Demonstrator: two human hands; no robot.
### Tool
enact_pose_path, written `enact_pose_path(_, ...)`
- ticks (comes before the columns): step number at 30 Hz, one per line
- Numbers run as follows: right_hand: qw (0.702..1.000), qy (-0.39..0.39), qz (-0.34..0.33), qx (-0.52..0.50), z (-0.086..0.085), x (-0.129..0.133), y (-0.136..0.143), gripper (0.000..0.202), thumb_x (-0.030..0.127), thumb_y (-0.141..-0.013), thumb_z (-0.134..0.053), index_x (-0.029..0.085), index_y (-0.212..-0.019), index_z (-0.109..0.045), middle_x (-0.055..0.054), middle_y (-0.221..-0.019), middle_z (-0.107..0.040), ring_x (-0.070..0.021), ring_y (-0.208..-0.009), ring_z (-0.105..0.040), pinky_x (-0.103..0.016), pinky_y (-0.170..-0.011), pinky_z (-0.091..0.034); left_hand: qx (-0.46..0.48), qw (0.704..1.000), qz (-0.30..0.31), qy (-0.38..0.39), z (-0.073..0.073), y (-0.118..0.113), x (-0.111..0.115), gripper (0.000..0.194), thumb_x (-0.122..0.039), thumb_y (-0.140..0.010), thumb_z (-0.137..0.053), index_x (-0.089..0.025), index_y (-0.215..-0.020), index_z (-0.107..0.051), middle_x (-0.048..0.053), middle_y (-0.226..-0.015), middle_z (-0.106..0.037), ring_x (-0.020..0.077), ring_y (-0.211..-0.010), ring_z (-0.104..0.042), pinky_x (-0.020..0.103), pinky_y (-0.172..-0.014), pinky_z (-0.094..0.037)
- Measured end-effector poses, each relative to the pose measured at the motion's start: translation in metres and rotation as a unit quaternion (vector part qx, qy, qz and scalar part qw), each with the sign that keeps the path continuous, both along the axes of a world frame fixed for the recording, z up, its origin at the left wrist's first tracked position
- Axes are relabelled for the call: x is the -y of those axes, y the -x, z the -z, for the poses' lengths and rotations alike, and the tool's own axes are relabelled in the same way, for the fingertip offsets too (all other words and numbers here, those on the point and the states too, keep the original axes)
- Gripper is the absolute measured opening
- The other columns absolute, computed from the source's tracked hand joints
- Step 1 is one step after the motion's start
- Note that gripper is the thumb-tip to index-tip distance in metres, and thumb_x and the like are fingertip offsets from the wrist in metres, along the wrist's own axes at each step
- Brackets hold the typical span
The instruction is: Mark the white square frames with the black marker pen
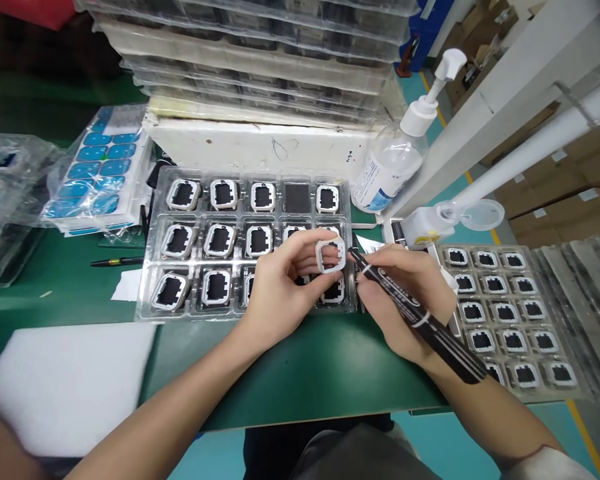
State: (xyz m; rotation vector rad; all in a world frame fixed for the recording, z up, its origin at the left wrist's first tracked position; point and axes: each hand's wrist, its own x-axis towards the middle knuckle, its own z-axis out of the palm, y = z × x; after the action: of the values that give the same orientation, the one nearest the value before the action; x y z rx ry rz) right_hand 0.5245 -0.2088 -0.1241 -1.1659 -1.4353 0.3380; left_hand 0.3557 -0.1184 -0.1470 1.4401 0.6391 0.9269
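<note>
Holding small white frame pinched between fingertips of left hand, above near edge of clear tray. Right hand closed around black marker, long axis running 4 to 10 o'clock, tip at 3 o'clock of frame, just beside its rim; contact unclear.

Green worktop, clear trays, white-and-black parts

The worktop is dark green. The clear tray in the middle holds white frames with black centres; one pocket in its far row is plain black. The small frame is white, and the marker is black with white lettering. To the right, a second tray shows the same white-and-black pattern. Far left, a sheet carries blue patches. A white foam pad lies near left.
</note>
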Motion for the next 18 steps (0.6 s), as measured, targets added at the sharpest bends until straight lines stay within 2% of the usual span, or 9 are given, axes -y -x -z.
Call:
enact_pose_path(5,0.999,0.012,-0.033,0.003,-0.0053,0.0055,-0.0060,0.027,0.036,-0.100,-0.077,0.030,-0.127,-0.073,-0.004,-0.094,-0.078,-0.0225,-0.086,-0.075,-0.043,-0.079,-0.066,-0.002,0.999,-0.018,-0.035,0.0019,0.0006,0.0004,0.044,-0.012,-0.088,-0.085,-0.024,-0.127,-0.071,0.002,-0.105,-0.081,0.0176,-0.105,-0.082,0.025,-0.092,-0.070)
enact_pose_path(8,0.999,0.018,-0.031,0.030,-0.0067,0.0064,-0.0056,0.024,0.029,-0.099,-0.077,0.031,-0.123,-0.074,-0.007,-0.105,-0.081,-0.0249,-0.096,-0.077,-0.046,-0.083,-0.067,-0.002,0.997,-0.013,-0.071,0.0028,0.0013,0.0010,0.042,-0.010,-0.091,-0.081,-0.025,-0.129,-0.071,0.002,-0.108,-0.081,0.0166,-0.106,-0.082,0.024,-0.094,-0.070)
enact_pose_path(11,0.999,0.030,0.009,0.015,-0.0091,0.0061,-0.0012,0.029,0.020,-0.096,-0.079,0.033,-0.121,-0.074,-0.005,-0.104,-0.080,-0.0231,-0.097,-0.077,-0.041,-0.082,-0.068,-0.006,0.995,-0.012,-0.100,0.0032,0.0015,0.0020,0.043,-0.009,-0.092,-0.079,-0.025,-0.131,-0.070,0.002,-0.109,-0.082,0.0171,-0.107,-0.082,0.025,-0.095,-0.070)
enact_pose_path(15,0.998,0.048,0.032,-0.015,-0.0080,0.0057,0.0023,0.028,0.020,-0.092,-0.084,0.032,-0.114,-0.073,-0.002,-0.101,-0.078,-0.0201,-0.094,-0.077,-0.036,-0.081,-0.068,-0.008,0.993,-0.021,-0.119,0.0028,0.0010,0.0031,0.040,-0.012,-0.093,-0.081,-0.023,-0.130,-0.071,0.002,-0.109,-0.082,0.0177,-0.105,-0.083,0.025,-0.095,-0.070)
enact_pose_path(18,0.999,0.030,0.034,-0.017,-0.0026,0.0077,-0.0003,0.025,0.024,-0.091,-0.086,0.033,-0.112,-0.074,-0.001,-0.096,-0.077,-0.0200,-0.091,-0.077,-0.037,-0.076,-0.067,-0.009,0.992,-0.027,-0.125,0.0022,0.0011,0.0039,0.041,-0.012,-0.092,-0.081,-0.023,-0.130,-0.071,0.003,-0.109,-0.082,0.0183,-0.106,-0.083,0.026,-0.095,-0.070)
